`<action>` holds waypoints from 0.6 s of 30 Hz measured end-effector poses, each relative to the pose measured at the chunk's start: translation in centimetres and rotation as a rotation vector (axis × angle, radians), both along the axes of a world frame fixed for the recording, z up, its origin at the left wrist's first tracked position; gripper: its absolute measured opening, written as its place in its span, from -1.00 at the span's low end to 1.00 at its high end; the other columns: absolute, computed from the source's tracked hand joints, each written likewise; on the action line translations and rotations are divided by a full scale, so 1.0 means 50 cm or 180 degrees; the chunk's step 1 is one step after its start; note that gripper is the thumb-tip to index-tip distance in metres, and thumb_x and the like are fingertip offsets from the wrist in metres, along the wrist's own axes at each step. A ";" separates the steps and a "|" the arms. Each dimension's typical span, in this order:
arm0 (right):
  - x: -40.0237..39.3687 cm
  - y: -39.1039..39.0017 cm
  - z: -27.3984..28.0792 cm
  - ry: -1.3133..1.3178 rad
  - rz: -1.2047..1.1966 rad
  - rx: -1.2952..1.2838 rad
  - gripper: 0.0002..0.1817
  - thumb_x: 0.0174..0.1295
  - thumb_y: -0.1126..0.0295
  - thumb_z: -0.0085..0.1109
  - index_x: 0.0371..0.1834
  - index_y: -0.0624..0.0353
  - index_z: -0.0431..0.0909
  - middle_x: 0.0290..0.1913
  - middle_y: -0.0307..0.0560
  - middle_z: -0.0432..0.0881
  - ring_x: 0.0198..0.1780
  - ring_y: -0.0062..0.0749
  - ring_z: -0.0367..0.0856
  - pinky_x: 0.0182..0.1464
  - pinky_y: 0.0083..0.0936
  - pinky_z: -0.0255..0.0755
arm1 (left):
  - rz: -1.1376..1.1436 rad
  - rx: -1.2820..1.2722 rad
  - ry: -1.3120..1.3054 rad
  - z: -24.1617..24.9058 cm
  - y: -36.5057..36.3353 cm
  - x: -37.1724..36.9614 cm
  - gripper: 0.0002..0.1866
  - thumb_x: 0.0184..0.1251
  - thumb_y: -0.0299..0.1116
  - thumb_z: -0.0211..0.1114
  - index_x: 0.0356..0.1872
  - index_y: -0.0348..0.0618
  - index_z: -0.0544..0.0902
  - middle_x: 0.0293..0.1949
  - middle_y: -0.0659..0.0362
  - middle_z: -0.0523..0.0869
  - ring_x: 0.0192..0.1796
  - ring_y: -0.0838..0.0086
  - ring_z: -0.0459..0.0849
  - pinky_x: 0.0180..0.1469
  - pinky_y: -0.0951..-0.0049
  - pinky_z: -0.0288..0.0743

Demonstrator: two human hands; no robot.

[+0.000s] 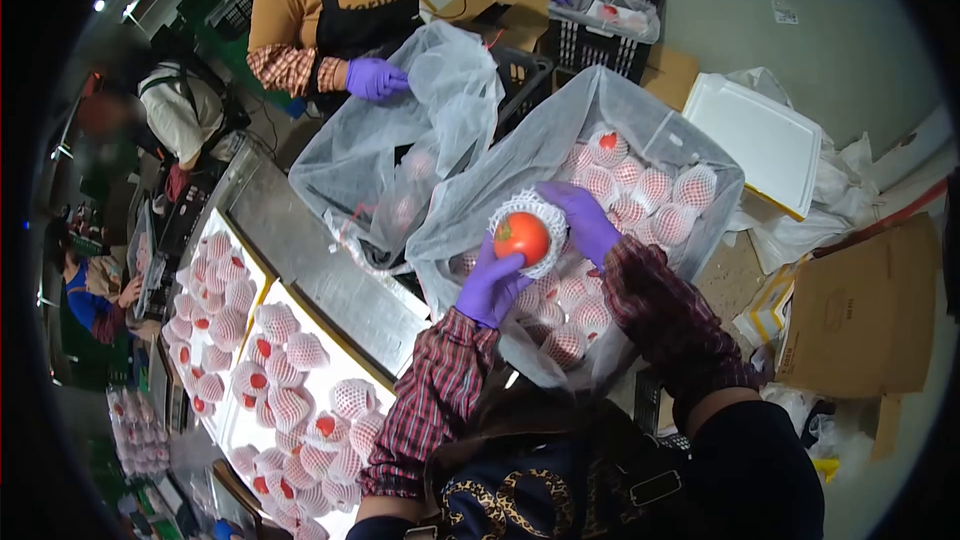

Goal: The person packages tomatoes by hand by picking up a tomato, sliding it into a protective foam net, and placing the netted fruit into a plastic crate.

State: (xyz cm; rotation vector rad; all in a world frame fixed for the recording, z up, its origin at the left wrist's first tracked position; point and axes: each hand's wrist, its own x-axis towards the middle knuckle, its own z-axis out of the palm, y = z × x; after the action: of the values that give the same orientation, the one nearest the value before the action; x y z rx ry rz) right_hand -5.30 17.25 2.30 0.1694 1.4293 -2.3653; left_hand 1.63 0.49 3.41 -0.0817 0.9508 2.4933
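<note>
A red tomato (521, 240) sits in a white foam net sleeve (545, 212), its top showing through the opening. My left hand (492, 285), in a purple glove, is closed around the lower left side of it, thumb against the fruit. My right hand (583, 220), also gloved, grips the sleeve's upper right edge, with some fingertips hidden behind it. Both hands are above a crate lined with a translucent plastic bag (705, 165). Inside lie several netted tomatoes (655, 187), partly covered by my arms.
A co-worker's gloved hand (375, 79) touches another bag-lined crate (345, 165) at upper left. More netted tomatoes (285, 407) fill white trays at left beside a metal table (310, 265). A white foam lid (755, 145) and a cardboard box (860, 300) stand at right.
</note>
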 end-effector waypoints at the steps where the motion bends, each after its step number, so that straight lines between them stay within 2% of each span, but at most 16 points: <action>1: 0.003 0.005 0.012 0.0562 -0.0311 0.0444 -0.78 0.14 0.42 0.13 -0.19 0.31 0.55 -0.21 -0.16 0.60 -0.22 -0.50 0.57 -0.09 -0.55 0.45 | 0.0164 -0.0643 -0.0034 -0.010 0.005 -0.006 -0.25 0.02 -0.50 0.29 0.27 -0.14 0.13 0.11 0.08 0.40 0.09 0.32 0.48 0.05 0.35 0.45; 2: 0.013 0.008 0.026 0.1119 -0.0615 0.0889 -0.79 0.14 0.41 0.13 -0.22 0.30 0.56 -0.25 -0.18 0.61 -0.26 -0.51 0.57 -0.12 -0.57 0.45 | 0.0344 -0.1281 -0.0072 -0.027 0.011 -0.011 -0.24 0.00 -0.51 0.31 0.27 -0.14 0.12 0.09 0.08 0.42 0.05 0.34 0.51 0.01 0.39 0.48; 3: 0.043 -0.008 0.033 0.1357 -0.0442 0.1338 -0.82 0.11 0.44 0.16 -0.25 0.29 0.58 -0.29 -0.19 0.61 -0.22 -0.49 0.56 -0.10 -0.58 0.44 | 0.0689 -0.1712 0.0224 -0.061 0.019 -0.016 -0.19 -0.03 -0.55 0.34 0.28 -0.14 0.11 0.05 0.10 0.44 -0.07 0.41 0.56 -0.12 0.53 0.52; 4: 0.049 -0.011 0.019 0.1988 0.0022 0.1543 -0.81 0.06 0.45 0.20 -0.26 0.27 0.59 -0.18 -0.12 0.58 -0.10 -0.46 0.53 -0.05 -0.55 0.42 | 0.0781 -0.1574 0.0255 -0.067 0.020 -0.019 -0.19 -0.02 -0.56 0.33 0.29 -0.14 0.09 0.05 0.10 0.44 -0.07 0.41 0.56 -0.13 0.53 0.52; 6: 0.062 -0.038 0.041 0.2037 -0.0071 0.1476 -0.67 0.04 0.43 0.22 -0.09 0.21 0.52 -0.02 -0.08 0.49 0.02 -0.44 0.47 0.05 -0.51 0.37 | 0.0919 -0.1328 0.0297 -0.073 0.019 -0.020 -0.19 0.01 -0.56 0.30 0.31 -0.13 0.06 0.06 0.09 0.43 -0.07 0.41 0.56 -0.15 0.52 0.52; 7: 0.059 -0.032 0.036 0.1373 0.0161 0.1138 -0.63 0.03 0.42 0.23 -0.05 0.21 0.49 0.00 -0.05 0.47 0.04 -0.43 0.45 0.06 -0.52 0.36 | 0.0650 -0.1271 -0.0095 -0.054 0.012 -0.020 -0.23 0.11 -0.50 0.22 0.34 -0.11 0.01 0.08 0.11 0.42 -0.04 0.41 0.54 -0.14 0.51 0.51; 9: 0.041 -0.011 0.016 0.0067 0.0610 0.0425 -0.54 0.02 0.41 0.26 0.03 0.21 0.41 0.03 0.00 0.45 0.09 -0.42 0.42 0.10 -0.54 0.34 | 0.0426 -0.0841 -0.0178 -0.063 0.004 -0.018 -0.33 0.18 -0.44 0.14 0.32 -0.06 0.07 0.07 0.14 0.44 0.00 0.34 0.53 -0.04 0.42 0.48; 12: -0.010 0.083 -0.012 0.2748 0.1143 0.2094 -0.50 0.03 0.41 0.24 0.08 0.24 0.35 0.02 -0.02 0.46 0.08 -0.38 0.44 0.08 -0.51 0.35 | 0.0225 -0.0565 -0.0674 -0.046 0.001 -0.027 -0.45 0.27 -0.33 0.07 0.29 -0.01 0.16 0.07 0.13 0.45 0.03 0.26 0.53 -0.01 0.36 0.46; 13: -0.039 0.100 0.022 0.2693 0.1135 0.1699 -0.59 0.06 0.44 0.18 0.02 0.20 0.39 -0.06 -0.07 0.50 0.01 -0.38 0.47 0.07 -0.51 0.36 | 0.0222 -0.0504 -0.0871 -0.047 -0.001 -0.030 -0.46 0.27 -0.32 0.07 0.28 0.00 0.18 0.08 0.13 0.45 0.04 0.26 0.53 -0.01 0.35 0.46; 14: -0.092 0.121 0.080 0.2894 0.1681 0.2473 -0.68 0.14 0.45 0.07 -0.01 0.19 0.40 -0.12 -0.09 0.49 -0.04 -0.40 0.47 0.05 -0.50 0.36 | 0.0222 -0.0442 -0.1089 -0.049 -0.001 -0.030 -0.47 0.28 -0.30 0.07 0.27 0.01 0.20 0.09 0.12 0.45 0.04 0.25 0.53 -0.02 0.35 0.46; 15: -0.140 0.146 0.111 0.2713 0.1479 0.2492 -0.64 0.17 0.37 0.03 0.04 0.21 0.34 -0.07 -0.06 0.46 -0.01 -0.37 0.46 0.08 -0.46 0.35 | 0.0208 -0.0368 -0.1144 -0.052 -0.001 -0.031 -0.51 0.29 -0.27 0.06 0.25 0.01 0.24 0.12 0.11 0.44 0.04 0.24 0.53 -0.02 0.33 0.47; 16: -0.200 0.181 0.138 0.1994 0.0908 0.1547 -0.59 0.20 0.29 -0.01 0.09 0.23 0.28 -0.01 -0.04 0.43 0.02 -0.33 0.44 0.10 -0.43 0.35 | 0.0216 -0.0337 -0.1098 -0.056 -0.003 -0.031 -0.51 0.29 -0.26 0.05 0.24 -0.01 0.25 0.12 0.10 0.43 0.04 0.25 0.53 -0.01 0.33 0.48; 17: -0.252 0.220 0.168 0.1137 0.0277 -0.0095 -0.53 0.24 0.22 -0.04 0.14 0.25 0.22 0.05 -0.01 0.40 0.06 -0.29 0.42 0.13 -0.40 0.34 | 0.0214 -0.0313 -0.1070 -0.060 -0.004 -0.033 -0.52 0.29 -0.25 0.05 0.24 -0.02 0.25 0.12 0.10 0.43 0.04 0.25 0.53 -0.01 0.33 0.48; 18: -0.314 0.262 0.199 0.0815 -0.0283 -0.0897 -0.46 0.27 0.14 -0.08 0.19 0.28 0.16 0.10 0.01 0.37 0.09 -0.25 0.41 0.15 -0.37 0.33 | 0.0209 -0.0290 -0.1065 -0.065 -0.003 -0.032 -0.52 0.29 -0.25 0.04 0.23 -0.04 0.26 0.13 0.09 0.43 0.04 0.25 0.52 -0.01 0.32 0.48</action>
State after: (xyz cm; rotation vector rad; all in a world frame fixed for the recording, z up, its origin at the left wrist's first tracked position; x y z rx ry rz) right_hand -21.01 30.33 12.23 -0.1529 1.1933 -2.7093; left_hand 0.03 0.35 0.18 -0.5491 0.9285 2.3901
